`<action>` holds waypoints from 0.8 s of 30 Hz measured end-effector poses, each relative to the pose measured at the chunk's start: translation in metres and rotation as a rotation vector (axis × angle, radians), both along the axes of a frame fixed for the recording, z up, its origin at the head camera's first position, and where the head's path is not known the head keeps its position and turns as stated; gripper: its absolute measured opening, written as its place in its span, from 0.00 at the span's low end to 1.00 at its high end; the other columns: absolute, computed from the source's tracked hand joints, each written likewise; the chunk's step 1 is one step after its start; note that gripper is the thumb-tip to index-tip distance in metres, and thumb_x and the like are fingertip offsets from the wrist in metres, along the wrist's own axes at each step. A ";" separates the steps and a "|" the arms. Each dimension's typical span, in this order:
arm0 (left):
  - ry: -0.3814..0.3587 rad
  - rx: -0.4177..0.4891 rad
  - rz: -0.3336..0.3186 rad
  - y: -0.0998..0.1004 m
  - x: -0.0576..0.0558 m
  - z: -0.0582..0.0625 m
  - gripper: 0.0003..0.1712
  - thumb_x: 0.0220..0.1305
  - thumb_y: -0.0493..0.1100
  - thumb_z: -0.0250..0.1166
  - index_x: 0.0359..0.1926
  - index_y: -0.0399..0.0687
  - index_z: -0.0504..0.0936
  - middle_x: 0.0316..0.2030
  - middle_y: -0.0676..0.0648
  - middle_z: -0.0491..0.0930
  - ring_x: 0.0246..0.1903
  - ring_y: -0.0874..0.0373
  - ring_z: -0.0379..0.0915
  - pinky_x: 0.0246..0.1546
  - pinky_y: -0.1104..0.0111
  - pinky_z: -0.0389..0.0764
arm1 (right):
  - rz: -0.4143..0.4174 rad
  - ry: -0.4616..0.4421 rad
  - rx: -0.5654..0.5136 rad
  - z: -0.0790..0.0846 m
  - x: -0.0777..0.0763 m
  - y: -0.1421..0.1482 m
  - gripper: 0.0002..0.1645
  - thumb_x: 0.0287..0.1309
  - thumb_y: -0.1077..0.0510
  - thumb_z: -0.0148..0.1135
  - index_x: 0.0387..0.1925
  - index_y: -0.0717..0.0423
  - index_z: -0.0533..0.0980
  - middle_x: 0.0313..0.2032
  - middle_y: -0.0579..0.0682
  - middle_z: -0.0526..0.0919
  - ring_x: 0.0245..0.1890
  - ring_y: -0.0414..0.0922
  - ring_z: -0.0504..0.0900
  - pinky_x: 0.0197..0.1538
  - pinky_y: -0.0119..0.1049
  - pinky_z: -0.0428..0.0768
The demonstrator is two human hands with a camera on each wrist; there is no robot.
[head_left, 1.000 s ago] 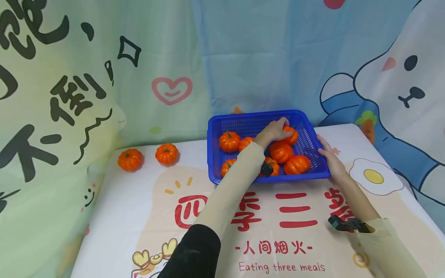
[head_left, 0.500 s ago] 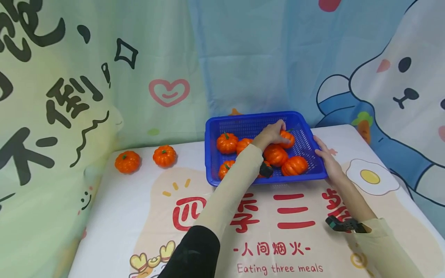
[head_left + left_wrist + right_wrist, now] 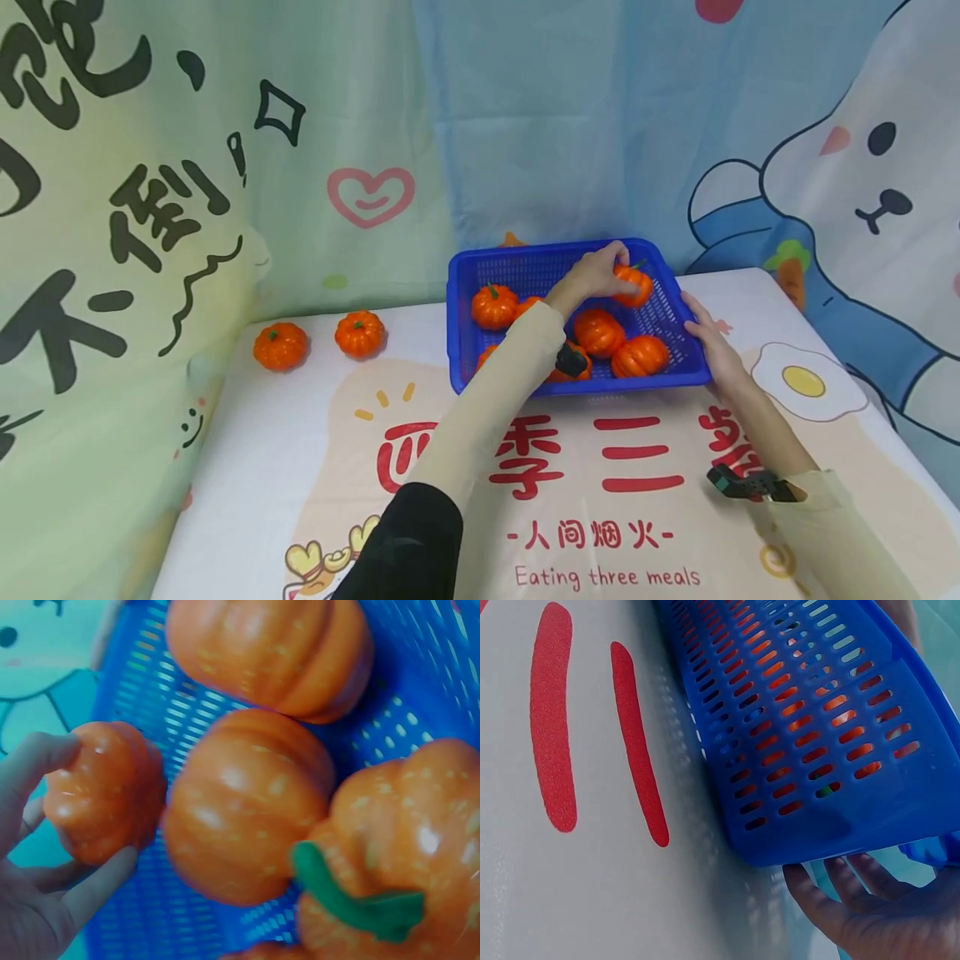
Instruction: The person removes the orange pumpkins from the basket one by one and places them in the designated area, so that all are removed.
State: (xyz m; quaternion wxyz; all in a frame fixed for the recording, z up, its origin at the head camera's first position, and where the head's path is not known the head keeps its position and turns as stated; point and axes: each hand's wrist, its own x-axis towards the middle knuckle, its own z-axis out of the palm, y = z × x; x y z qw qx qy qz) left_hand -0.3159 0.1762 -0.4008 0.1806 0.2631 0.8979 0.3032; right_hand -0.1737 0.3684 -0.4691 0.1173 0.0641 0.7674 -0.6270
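A blue perforated plastic basket (image 3: 672, 379) stands on the table with several small orange pumpkins in it. My left hand (image 3: 595, 273) reaches into its back right part and grips one pumpkin (image 3: 634, 287). In the left wrist view, the thumb and fingers close around this pumpkin (image 3: 112, 799), held beside the other pumpkins (image 3: 247, 806). One pumpkin (image 3: 409, 840) there has a green stem. My right hand (image 3: 716, 350) touches the basket's right end from outside. In the right wrist view, its fingertips meet the lower edge of the basket wall (image 3: 840, 817).
Two more pumpkins, one at the far left (image 3: 281, 347) and one nearer the basket (image 3: 361, 335), sit on the printed tablecloth (image 3: 600, 517). A patterned curtain (image 3: 360, 100) hangs directly behind the table. My left forearm hides part of the basket's front.
The pumpkin in my left hand has moved slightly right within the basket and tipped, showing its stem. Pumpkins beneath it have shifted slightly. My right hand stays at the basket's right end.
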 end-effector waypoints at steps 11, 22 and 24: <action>0.040 0.189 -0.078 -0.018 -0.003 0.031 0.25 0.59 0.55 0.67 0.49 0.54 0.65 0.39 0.51 0.74 0.33 0.58 0.71 0.33 0.75 0.71 | -0.003 -0.010 0.017 -0.001 0.000 0.002 0.32 0.72 0.35 0.28 0.70 0.13 0.32 0.77 0.55 0.29 0.72 0.69 0.45 0.45 0.25 0.82; 0.002 0.268 -0.163 -0.047 0.000 0.028 0.24 0.62 0.52 0.66 0.49 0.53 0.62 0.41 0.49 0.74 0.32 0.58 0.73 0.33 0.75 0.74 | 0.007 0.005 0.017 0.000 0.001 0.002 0.32 0.72 0.35 0.28 0.71 0.14 0.32 0.77 0.53 0.30 0.72 0.68 0.45 0.53 0.31 0.80; 0.010 0.290 -0.184 -0.055 0.002 0.031 0.24 0.61 0.51 0.67 0.49 0.52 0.62 0.44 0.48 0.75 0.35 0.58 0.75 0.34 0.74 0.77 | 0.009 0.003 0.020 0.000 0.001 0.002 0.32 0.72 0.35 0.28 0.70 0.13 0.32 0.77 0.53 0.30 0.72 0.68 0.45 0.53 0.31 0.79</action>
